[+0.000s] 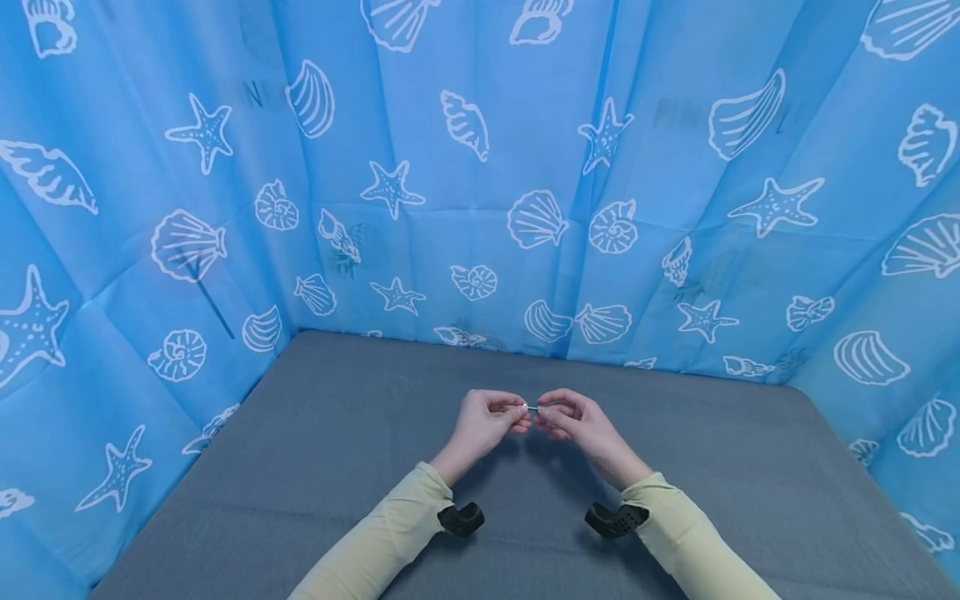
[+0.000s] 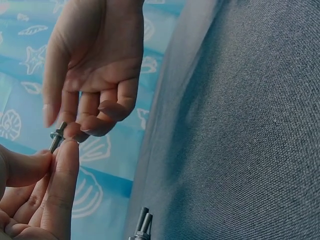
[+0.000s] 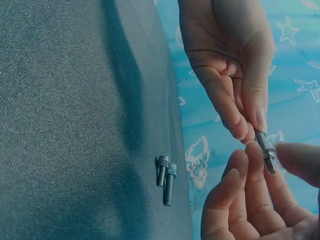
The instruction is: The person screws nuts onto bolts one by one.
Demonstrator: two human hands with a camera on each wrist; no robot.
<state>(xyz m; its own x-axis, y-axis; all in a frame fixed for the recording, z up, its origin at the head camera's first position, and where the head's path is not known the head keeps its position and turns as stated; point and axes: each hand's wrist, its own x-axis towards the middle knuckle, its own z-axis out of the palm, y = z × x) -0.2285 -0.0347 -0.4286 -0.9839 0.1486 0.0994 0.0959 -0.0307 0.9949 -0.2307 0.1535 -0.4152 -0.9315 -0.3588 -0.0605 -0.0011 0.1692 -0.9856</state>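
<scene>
A small metal bolt (image 3: 262, 140) with a nut (image 3: 269, 154) on its threads lies between the two hands. My left hand (image 1: 486, 421) pinches the bolt by its head end, between thumb and fingertips. At the threaded end is my right hand (image 1: 577, 421), its fingers loosely bent. In the right wrist view, its index fingertip is right at the bolt, while a small gap shows between the thumb and the nut. Two more metal bolts (image 3: 168, 187) lie side by side on the grey cloth; the left wrist view shows only their ends (image 2: 145, 220).
A grey cloth-covered table (image 1: 360, 400) stretches under both forearms. Blue curtains (image 1: 465, 183) with white shells and starfish hang around its back and sides. A black wrist device (image 1: 461, 519) sits at the left cuff, another black device (image 1: 617, 521) at the right.
</scene>
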